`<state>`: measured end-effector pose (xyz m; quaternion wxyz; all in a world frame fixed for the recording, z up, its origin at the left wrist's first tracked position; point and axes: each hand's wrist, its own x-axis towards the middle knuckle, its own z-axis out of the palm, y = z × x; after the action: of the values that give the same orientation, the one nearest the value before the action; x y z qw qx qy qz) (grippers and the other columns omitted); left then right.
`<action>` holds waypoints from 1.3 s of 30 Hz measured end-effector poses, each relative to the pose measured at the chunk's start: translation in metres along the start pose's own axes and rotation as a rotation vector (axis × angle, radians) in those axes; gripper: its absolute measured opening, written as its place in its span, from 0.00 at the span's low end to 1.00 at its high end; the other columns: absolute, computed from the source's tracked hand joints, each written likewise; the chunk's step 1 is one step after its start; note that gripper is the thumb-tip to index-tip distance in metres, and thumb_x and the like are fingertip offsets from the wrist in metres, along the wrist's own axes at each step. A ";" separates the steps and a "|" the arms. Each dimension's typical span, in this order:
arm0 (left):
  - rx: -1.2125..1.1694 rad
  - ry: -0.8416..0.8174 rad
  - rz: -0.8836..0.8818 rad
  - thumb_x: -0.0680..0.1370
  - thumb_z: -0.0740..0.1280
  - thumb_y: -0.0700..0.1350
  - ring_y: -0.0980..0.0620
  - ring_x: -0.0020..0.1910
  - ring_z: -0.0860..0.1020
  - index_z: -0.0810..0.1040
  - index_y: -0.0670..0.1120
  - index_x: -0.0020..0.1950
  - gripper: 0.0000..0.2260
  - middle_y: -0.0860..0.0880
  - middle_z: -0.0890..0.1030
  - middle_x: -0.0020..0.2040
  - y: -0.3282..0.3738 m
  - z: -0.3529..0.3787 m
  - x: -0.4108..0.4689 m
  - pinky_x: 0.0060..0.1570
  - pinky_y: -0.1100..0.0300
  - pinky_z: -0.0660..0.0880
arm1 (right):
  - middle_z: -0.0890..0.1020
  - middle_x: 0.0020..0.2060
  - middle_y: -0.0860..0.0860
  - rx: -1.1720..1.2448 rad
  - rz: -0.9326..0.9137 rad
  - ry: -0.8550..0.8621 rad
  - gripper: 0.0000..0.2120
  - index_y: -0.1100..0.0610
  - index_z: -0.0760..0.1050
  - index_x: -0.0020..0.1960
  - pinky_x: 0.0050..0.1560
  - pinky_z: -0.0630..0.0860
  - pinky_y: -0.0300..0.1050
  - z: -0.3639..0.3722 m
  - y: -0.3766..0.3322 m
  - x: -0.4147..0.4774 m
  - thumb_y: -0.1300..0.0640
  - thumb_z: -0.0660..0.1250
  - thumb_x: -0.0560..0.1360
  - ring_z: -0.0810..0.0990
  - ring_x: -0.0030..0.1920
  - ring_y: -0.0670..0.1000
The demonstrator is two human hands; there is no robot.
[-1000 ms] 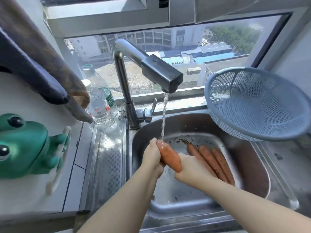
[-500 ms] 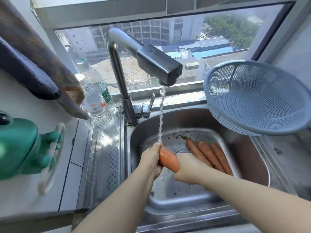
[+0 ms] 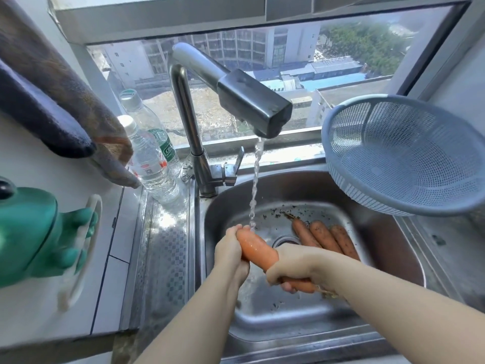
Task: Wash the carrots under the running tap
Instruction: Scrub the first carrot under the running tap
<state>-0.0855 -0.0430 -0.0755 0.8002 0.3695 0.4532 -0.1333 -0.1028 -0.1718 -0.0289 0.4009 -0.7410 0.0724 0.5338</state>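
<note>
Under the tap (image 3: 252,103), left hand (image 3: 231,250) and right hand (image 3: 296,264) clasp one carrot (image 3: 258,248). Three muddy carrots (image 3: 322,236) lie at its three o'clock.

A: Bright daylight pours in through the far window (image 3: 262,74); the whole scene is well lit.
B: Any glare?
A: Yes, the patterned drainboard (image 3: 168,232) left of the sink (image 3: 393,245) flares white, and the water bottles (image 3: 149,164) sparkle. The wet carrot (image 3: 258,247) carries a small sheen.
B: Shadows?
A: The tap (image 3: 252,101) head is dark against the glass, and the sink's right wall is dim.
B: Sharpness?
A: The centre is fairly crisp. The green frog (image 3: 31,232) at the near left smears with blur, and the wide lens bends the window frame and stretches the colander (image 3: 409,158) at the right.
</note>
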 end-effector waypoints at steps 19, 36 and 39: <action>0.205 0.125 0.148 0.78 0.68 0.42 0.49 0.37 0.75 0.73 0.45 0.43 0.06 0.45 0.77 0.39 -0.018 0.022 -0.009 0.42 0.55 0.74 | 0.79 0.48 0.53 -0.778 -0.157 0.615 0.10 0.57 0.67 0.54 0.39 0.68 0.45 0.013 0.001 -0.003 0.65 0.61 0.74 0.80 0.48 0.56; -0.122 -0.259 -0.149 0.76 0.68 0.49 0.53 0.30 0.78 0.75 0.44 0.41 0.10 0.47 0.79 0.32 0.009 0.010 -0.015 0.32 0.59 0.78 | 0.73 0.26 0.51 0.271 -0.068 -0.052 0.07 0.58 0.68 0.39 0.27 0.67 0.38 0.002 -0.008 -0.013 0.65 0.65 0.72 0.70 0.23 0.46; -0.001 -0.117 -0.039 0.76 0.69 0.49 0.50 0.36 0.78 0.76 0.42 0.46 0.10 0.45 0.79 0.37 0.010 0.020 -0.012 0.38 0.55 0.77 | 0.75 0.26 0.53 -0.045 -0.076 0.195 0.03 0.59 0.70 0.39 0.30 0.68 0.44 0.002 -0.015 -0.008 0.62 0.64 0.68 0.71 0.26 0.53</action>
<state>-0.0737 -0.0515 -0.0548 0.8227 0.3520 0.4128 -0.1700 -0.0998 -0.1629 -0.0148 0.3949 -0.8006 0.0710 0.4451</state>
